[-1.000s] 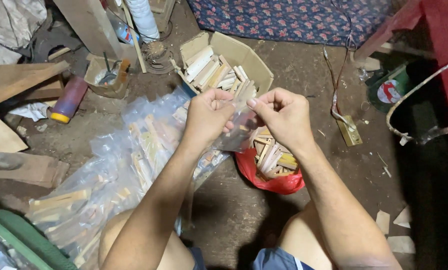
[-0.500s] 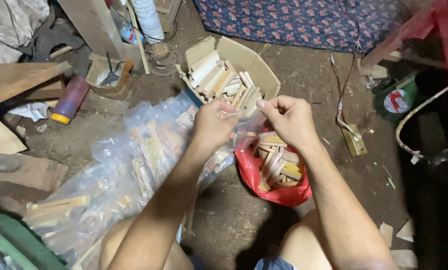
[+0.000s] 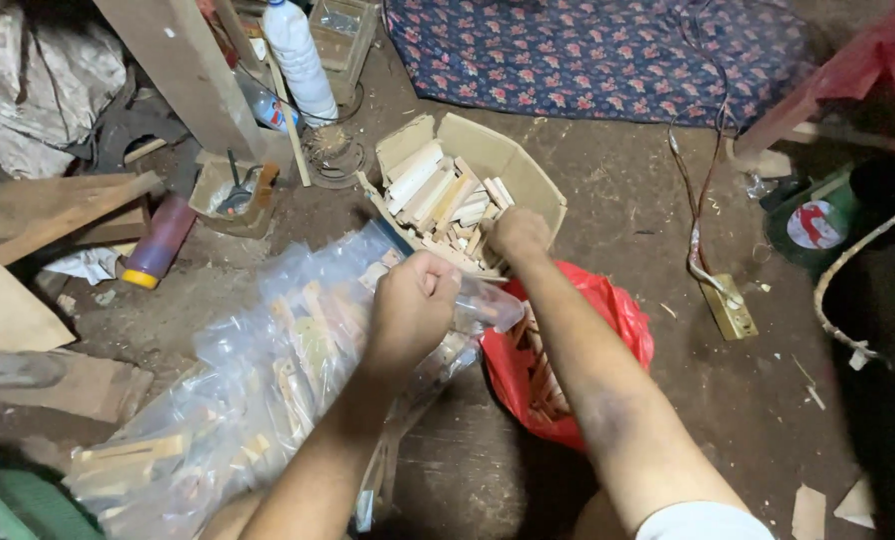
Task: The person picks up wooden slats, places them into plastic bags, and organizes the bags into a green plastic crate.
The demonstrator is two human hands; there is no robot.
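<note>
The open brown cardboard box [image 3: 528, 165] full of small pale wooden sticks [image 3: 438, 195] sits on the dirt floor [image 3: 618, 230], straight ahead of the person. The right hand [image 3: 518, 235] is the nearer one. It reaches forward to the near edge of the box and rests on the sticks there. The sticks lie long and thin, mostly slanting from the near right up to the far left. The fingers of this hand curl down out of sight, so I cannot tell if they pinch a stick or not.

The left hand [image 3: 413, 305] is closer to the body, a little way back from the box. Its fingers are closed tight in a fist around the top of a small clear plastic bag [image 3: 488, 305]. Below it lies a heap of clear plastic bags with wood pieces inside [image 3: 258, 380]. A red plastic bag [image 3: 513, 365] with more sticks sits under the right arm.
</note>
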